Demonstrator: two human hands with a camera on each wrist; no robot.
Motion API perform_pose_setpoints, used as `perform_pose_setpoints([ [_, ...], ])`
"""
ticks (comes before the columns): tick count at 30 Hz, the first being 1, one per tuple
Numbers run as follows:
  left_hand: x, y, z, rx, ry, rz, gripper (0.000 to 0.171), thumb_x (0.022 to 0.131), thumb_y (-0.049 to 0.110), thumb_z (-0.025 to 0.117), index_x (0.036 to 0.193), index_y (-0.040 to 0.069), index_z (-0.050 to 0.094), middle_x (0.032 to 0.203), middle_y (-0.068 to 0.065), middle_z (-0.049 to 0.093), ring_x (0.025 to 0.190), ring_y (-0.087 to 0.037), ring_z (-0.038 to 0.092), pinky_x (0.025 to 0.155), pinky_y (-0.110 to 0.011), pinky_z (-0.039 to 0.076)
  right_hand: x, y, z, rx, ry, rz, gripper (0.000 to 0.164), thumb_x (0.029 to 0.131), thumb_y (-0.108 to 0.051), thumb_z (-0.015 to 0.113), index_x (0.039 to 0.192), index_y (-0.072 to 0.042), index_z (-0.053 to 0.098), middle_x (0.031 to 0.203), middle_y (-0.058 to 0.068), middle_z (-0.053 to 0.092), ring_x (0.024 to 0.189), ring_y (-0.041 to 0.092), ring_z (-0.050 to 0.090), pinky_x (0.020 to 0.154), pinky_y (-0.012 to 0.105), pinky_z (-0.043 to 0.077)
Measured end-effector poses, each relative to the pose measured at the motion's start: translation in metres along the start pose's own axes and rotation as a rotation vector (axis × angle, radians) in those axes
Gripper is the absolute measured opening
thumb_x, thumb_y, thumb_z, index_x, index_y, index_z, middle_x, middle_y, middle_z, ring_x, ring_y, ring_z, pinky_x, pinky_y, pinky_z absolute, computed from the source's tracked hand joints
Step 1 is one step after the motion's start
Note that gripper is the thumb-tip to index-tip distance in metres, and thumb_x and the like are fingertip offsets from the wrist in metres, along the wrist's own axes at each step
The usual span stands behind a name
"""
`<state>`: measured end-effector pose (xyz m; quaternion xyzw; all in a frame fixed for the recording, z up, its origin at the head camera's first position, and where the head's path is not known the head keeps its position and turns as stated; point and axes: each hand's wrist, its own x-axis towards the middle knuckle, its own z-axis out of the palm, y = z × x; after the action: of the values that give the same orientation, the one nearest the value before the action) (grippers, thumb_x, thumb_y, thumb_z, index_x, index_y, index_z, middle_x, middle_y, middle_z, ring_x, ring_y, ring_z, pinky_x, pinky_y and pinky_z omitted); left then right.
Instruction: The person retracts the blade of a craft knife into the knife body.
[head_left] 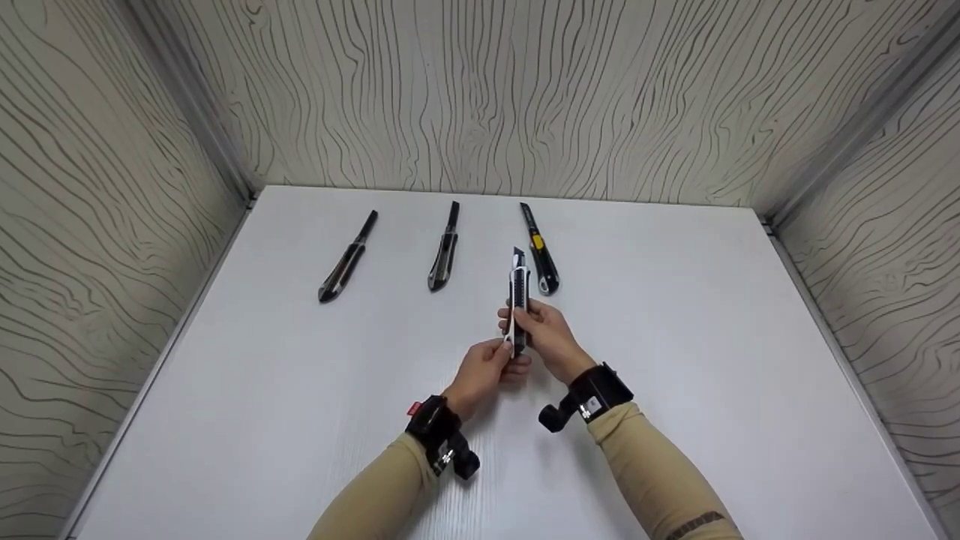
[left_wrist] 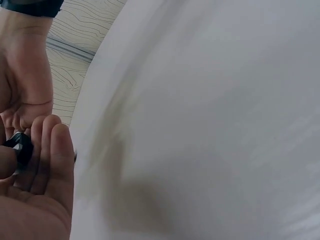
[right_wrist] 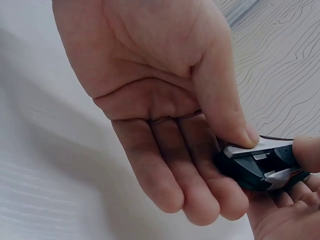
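Both hands hold a black and white utility knife (head_left: 518, 294) upright above the middle of the white table (head_left: 675, 337), its short blade pointing away from me. My right hand (head_left: 545, 328) grips the body, the thumb pressing the knife (right_wrist: 260, 162) against the fingers. My left hand (head_left: 491, 367) pinches the lower end from the left. In the left wrist view the left hand (left_wrist: 42, 170) curls round a dark bit of the knife (left_wrist: 20, 146), with the right hand (left_wrist: 25, 75) above it. The left hand's fingers (right_wrist: 280, 215) show at the bottom right of the right wrist view.
Three more utility knives lie in a row at the back of the table: a black one (head_left: 347, 259) on the left, a black one (head_left: 444, 251) in the middle, and a black and yellow one (head_left: 540, 251) just behind the held knife. Patterned walls (head_left: 112, 225) enclose the table on three sides.
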<state>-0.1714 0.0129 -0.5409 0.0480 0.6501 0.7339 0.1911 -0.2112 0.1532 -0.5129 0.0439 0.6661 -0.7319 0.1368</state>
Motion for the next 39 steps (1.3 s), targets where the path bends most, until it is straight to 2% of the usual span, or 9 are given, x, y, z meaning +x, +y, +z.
perform_pose_setpoints([
  [6, -0.0003, 0.0016, 0.0004, 0.019, 0.005, -0.004, 0.035, 0.105, 0.016, 0.04, 0.116, -0.014, 0.057, 0.1, -0.021, 0.072, 0.083, -0.014, 0.069, 0.085, -0.039, 0.059, -0.0011, 0.0013, 0.0025, 0.047, 0.016, -0.014, 0.037, 0.103, -0.011, 0.046, 0.136, 0.005, 0.047, 0.118, 0.015, 0.064, 0.096, 0.014, 0.065, 0.087, 0.025, 0.053],
  [13, 0.0008, 0.0002, 0.0011, 0.03, -0.004, -0.007, 0.036, 0.105, 0.014, 0.039, 0.117, -0.015, 0.056, 0.1, -0.023, 0.072, 0.081, -0.013, 0.069, 0.085, -0.04, 0.059, -0.0026, -0.0002, 0.0025, 0.029, 0.02, -0.023, 0.035, 0.102, -0.007, 0.047, 0.133, 0.008, 0.048, 0.118, 0.017, 0.064, 0.094, 0.014, 0.066, 0.086, 0.026, 0.054],
  [20, 0.0005, 0.003, 0.0019, 0.031, 0.005, -0.005, 0.036, 0.105, 0.015, 0.041, 0.114, -0.016, 0.057, 0.099, -0.025, 0.071, 0.086, -0.023, 0.072, 0.086, -0.043, 0.058, -0.0022, 0.001, -0.0003, 0.012, -0.016, -0.036, 0.038, 0.102, -0.007, 0.045, 0.137, 0.009, 0.043, 0.126, 0.023, 0.06, 0.096, 0.012, 0.065, 0.088, 0.025, 0.052],
  [30, 0.0001, 0.0046, 0.0016, 0.035, 0.002, -0.003, 0.036, 0.105, 0.016, 0.04, 0.114, -0.015, 0.058, 0.099, -0.026, 0.071, 0.087, -0.029, 0.073, 0.083, -0.043, 0.059, -0.0015, 0.0003, -0.0011, -0.02, -0.024, -0.033, 0.038, 0.102, -0.007, 0.045, 0.136, 0.009, 0.044, 0.128, 0.025, 0.058, 0.099, 0.014, 0.065, 0.091, 0.026, 0.052],
  [33, -0.0002, 0.0061, 0.0012, 0.019, 0.006, -0.013, 0.036, 0.105, 0.015, 0.041, 0.115, -0.015, 0.057, 0.1, -0.027, 0.071, 0.088, -0.029, 0.073, 0.085, -0.044, 0.059, -0.0012, 0.0004, -0.0011, -0.026, -0.036, -0.033, 0.037, 0.101, -0.005, 0.046, 0.136, 0.008, 0.045, 0.129, 0.026, 0.057, 0.101, 0.014, 0.064, 0.094, 0.029, 0.051],
  [39, 0.0017, 0.0045, 0.0008, 0.007, 0.007, -0.013, 0.037, 0.105, 0.015, 0.04, 0.114, -0.016, 0.057, 0.1, -0.027, 0.071, 0.087, -0.027, 0.073, 0.085, -0.043, 0.059, -0.0023, -0.0005, -0.0005, -0.03, -0.028, -0.037, 0.032, 0.1, -0.004, 0.047, 0.13, 0.006, 0.051, 0.114, 0.017, 0.065, 0.1, 0.017, 0.063, 0.098, 0.039, 0.048],
])
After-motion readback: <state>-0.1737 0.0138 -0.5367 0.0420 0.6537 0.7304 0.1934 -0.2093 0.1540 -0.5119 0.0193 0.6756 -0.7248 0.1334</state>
